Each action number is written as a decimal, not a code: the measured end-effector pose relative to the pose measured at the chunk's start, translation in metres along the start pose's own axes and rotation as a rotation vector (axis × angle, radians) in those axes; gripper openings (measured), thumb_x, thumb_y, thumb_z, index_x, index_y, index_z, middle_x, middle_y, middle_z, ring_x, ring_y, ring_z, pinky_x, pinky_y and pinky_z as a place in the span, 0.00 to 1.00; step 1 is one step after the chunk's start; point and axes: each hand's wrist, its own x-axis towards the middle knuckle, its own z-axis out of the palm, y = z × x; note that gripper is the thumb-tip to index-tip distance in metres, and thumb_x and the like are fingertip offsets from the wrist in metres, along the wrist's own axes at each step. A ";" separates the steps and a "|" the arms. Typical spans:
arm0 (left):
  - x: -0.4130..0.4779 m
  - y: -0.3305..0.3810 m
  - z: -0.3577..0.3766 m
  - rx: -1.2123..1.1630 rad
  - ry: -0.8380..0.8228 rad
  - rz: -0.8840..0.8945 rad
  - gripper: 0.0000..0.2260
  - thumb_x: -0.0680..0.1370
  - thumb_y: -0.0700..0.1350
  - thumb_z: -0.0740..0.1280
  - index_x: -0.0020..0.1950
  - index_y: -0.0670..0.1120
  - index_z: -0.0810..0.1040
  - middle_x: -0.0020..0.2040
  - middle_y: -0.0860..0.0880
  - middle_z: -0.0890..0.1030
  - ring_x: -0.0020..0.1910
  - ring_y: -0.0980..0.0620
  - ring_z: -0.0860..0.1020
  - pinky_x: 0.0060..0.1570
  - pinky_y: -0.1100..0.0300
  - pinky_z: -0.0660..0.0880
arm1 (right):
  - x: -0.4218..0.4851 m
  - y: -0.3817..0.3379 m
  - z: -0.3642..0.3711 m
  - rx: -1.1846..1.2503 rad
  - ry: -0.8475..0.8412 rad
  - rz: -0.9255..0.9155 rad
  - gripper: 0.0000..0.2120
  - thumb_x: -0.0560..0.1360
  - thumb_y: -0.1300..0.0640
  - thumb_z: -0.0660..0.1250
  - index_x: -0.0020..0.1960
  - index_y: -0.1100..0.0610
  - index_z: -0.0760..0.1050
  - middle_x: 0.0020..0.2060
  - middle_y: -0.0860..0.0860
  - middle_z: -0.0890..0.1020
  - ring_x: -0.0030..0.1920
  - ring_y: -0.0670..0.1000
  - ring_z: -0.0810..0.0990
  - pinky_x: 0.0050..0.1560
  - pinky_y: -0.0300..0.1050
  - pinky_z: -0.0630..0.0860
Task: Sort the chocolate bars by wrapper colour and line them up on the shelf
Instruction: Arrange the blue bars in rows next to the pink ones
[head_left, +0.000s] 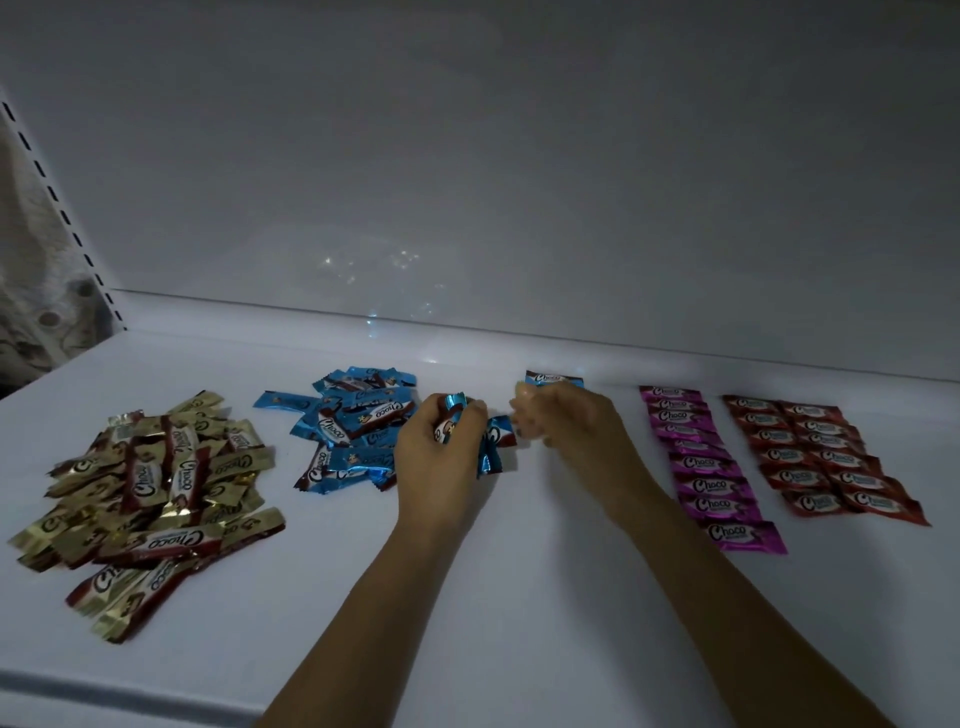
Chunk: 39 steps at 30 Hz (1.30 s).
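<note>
On the shelf, the left grip curls round several blue bars beside the blue pile. The right grip is blurred; whether it holds anything, I cannot tell.

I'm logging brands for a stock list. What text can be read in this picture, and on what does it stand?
"Choco": on the gold bars, left pile.
"Choco": on the blue bars.
"Choco": on the pink bars.
"Choco": on the red bars.
The small print under each logo is too small to read.
</note>
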 end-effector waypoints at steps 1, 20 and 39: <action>0.000 0.000 0.000 0.008 0.002 0.019 0.05 0.78 0.40 0.66 0.47 0.39 0.78 0.39 0.48 0.80 0.37 0.58 0.79 0.36 0.68 0.75 | -0.003 -0.005 0.000 0.010 -0.067 0.016 0.11 0.72 0.46 0.69 0.35 0.51 0.78 0.33 0.46 0.83 0.37 0.43 0.80 0.41 0.36 0.74; 0.002 -0.001 -0.001 0.046 -0.005 0.021 0.04 0.79 0.40 0.65 0.45 0.42 0.77 0.37 0.49 0.74 0.34 0.60 0.74 0.33 0.72 0.72 | -0.003 0.013 -0.013 -0.360 0.022 0.034 0.08 0.73 0.62 0.66 0.43 0.50 0.79 0.41 0.47 0.81 0.41 0.47 0.78 0.46 0.42 0.75; 0.000 0.001 0.001 0.035 0.006 0.019 0.06 0.79 0.43 0.66 0.42 0.45 0.75 0.37 0.49 0.74 0.36 0.57 0.73 0.32 0.72 0.72 | -0.008 0.014 -0.016 -1.028 -0.013 -0.149 0.13 0.79 0.55 0.59 0.60 0.50 0.75 0.55 0.48 0.79 0.53 0.49 0.76 0.54 0.43 0.65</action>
